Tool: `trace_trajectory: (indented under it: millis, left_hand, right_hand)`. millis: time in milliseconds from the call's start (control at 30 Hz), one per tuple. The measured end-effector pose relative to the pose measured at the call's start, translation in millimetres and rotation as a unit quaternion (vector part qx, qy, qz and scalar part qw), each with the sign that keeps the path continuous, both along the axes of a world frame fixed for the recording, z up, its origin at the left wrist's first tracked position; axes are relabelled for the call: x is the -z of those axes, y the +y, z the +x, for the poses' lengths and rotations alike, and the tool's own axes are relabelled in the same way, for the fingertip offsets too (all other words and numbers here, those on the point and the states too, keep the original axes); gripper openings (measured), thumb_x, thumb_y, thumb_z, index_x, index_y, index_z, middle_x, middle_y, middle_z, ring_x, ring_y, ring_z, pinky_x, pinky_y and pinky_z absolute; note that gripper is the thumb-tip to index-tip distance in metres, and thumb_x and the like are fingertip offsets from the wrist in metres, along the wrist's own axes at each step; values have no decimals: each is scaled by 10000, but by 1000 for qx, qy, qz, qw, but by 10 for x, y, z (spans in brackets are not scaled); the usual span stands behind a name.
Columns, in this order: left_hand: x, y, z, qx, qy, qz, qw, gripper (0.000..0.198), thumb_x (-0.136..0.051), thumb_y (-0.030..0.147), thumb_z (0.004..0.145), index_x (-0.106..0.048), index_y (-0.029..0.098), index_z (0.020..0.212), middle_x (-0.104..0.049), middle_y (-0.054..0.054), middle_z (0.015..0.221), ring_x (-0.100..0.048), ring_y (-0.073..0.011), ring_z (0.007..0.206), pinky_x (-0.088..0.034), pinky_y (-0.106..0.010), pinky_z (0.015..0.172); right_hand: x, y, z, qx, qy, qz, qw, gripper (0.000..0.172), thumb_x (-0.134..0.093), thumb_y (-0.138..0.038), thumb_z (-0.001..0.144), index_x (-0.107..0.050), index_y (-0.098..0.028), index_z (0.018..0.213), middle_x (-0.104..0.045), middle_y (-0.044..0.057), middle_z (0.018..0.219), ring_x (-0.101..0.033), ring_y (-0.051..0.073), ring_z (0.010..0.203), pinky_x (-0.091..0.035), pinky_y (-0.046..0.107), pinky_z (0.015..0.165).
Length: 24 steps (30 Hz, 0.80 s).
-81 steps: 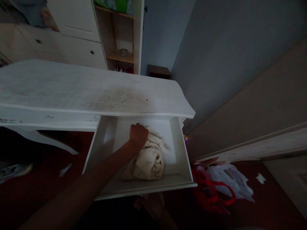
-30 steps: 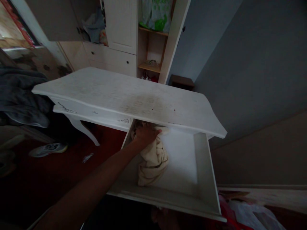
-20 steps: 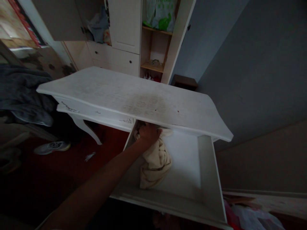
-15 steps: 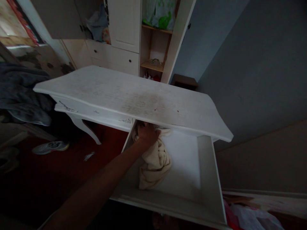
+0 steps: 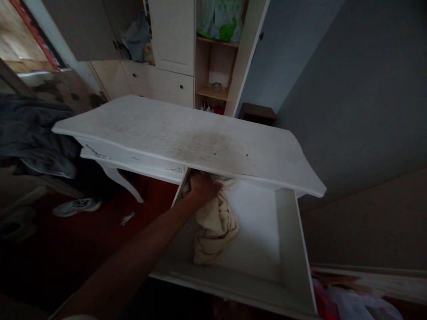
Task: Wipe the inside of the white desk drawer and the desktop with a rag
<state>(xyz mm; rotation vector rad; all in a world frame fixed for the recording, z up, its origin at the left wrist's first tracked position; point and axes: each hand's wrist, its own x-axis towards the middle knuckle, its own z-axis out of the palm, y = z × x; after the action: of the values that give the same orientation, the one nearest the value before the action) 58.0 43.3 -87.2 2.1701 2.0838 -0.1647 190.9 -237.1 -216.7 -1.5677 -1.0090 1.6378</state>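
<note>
My left hand (image 5: pixel 202 186) reaches into the open white drawer (image 5: pixel 293 249) of a white table (image 5: pixel 187 138). Its fingers are closed on the top of a bunched cream cloth (image 5: pixel 215 226), right under the table's front edge at the drawer's back left. The cloth trails down along the drawer's left side onto its floor. My fingertips are hidden by the tabletop's edge and the cloth. My right hand does not show; the area under the drawer's front is too dark to read.
A white wardrobe (image 5: pixel 173 40) with open shelves and green bags (image 5: pixel 216 22) stands behind the table. Grey clothing (image 5: pixel 36 138) lies at left, a shoe (image 5: pixel 76 206) on the red carpet. Plastic bags (image 5: pixel 360 306) sit at lower right. A blue-grey wall (image 5: pixel 333 89) runs along the right.
Since 2.7 s ago my left hand has pushed the cloth from the drawer's middle to its back left corner. Over the last second the hand has barely moved.
</note>
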Motion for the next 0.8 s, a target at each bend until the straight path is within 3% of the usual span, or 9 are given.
trace_trajectory:
  millis: [167, 533, 733, 800]
  left_hand:
    - [-24, -107, 32, -7, 17, -16, 1000, 781, -426, 679, 892, -657, 2, 1208, -619, -297, 1246, -592, -395, 1137, -488, -430, 875]
    - [-49, -737, -62, -19, 8, -76, 997, 720, -474, 685, 873, -715, 70, 1160, -631, -277, 1203, -554, -422, 1159, -520, -430, 757]
    - [-82, -978, -191, 75, -9, -94, 993, 623, -425, 614, 936, -761, 102, 1052, -710, -245, 1089, -652, -359, 1052, -488, -473, 893]
    - [-103, -1051, -246, 69, -34, -99, 992, 657, -424, 662, 916, -739, 121, 1117, -714, -228, 1107, -669, -353, 1041, -502, -453, 881]
  right_hand:
    - [7, 22, -13, -8, 18, 8, 1000, 290, -647, -336, 945, -625, -246, 1219, -644, 84, 1250, -637, 248, 1084, -581, 424, 843]
    - [2, 71, 52, -41, 1, -7, 999, 247, -622, -342, 956, -665, -254, 1183, -626, 61, 1298, -629, 243, 1097, -567, 380, 870]
    - [6, 94, 32, -42, -11, -6, 999, 239, -628, -346, 952, -669, -261, 1171, -625, 57, 1303, -628, 242, 1098, -566, 373, 873]
    - [9, 94, 22, -36, -11, -1, 999, 247, -607, -350, 966, -657, -246, 1185, -627, 68, 1293, -631, 240, 1091, -568, 392, 879]
